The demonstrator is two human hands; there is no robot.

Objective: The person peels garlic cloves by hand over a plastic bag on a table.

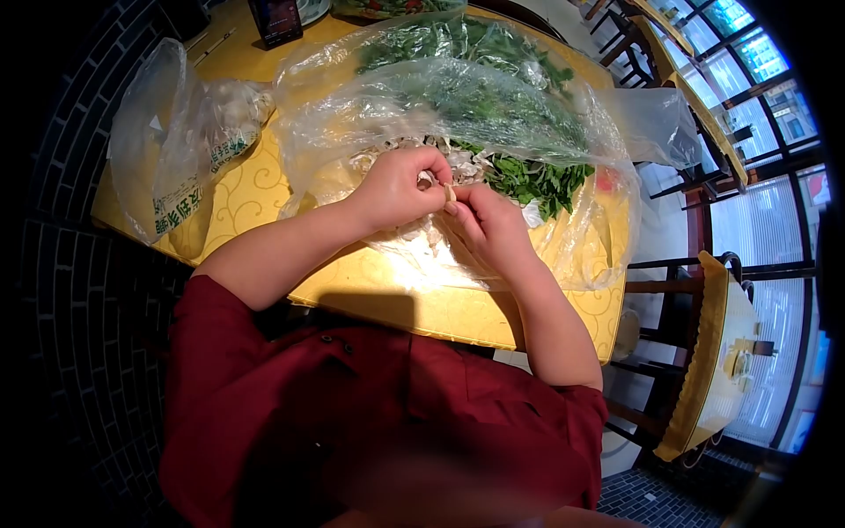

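Note:
My left hand (pixel 398 189) and my right hand (pixel 490 222) meet above the near part of a clear plastic sheet or bag. Between their fingertips is a small pale garlic clove (pixel 450 193), pinched from both sides. Curled against my left palm is another whitish-purple piece (pixel 425 180), which looks like garlic, partly hidden by the fingers. Papery garlic skins (pixel 471 165) lie just beyond my hands, and more pale bits are beneath them in bright glare. To the right of the skins is a heap of green leaves (pixel 541 180).
Clear plastic (pixel 352 114) covers more greens at the back. On the left stands a plastic bag of garlic bulbs (pixel 236 107). A phone (pixel 276 22) is at the far edge of the yellow-covered table (pixel 242 207). Another table (pixel 713 352) is off to the right.

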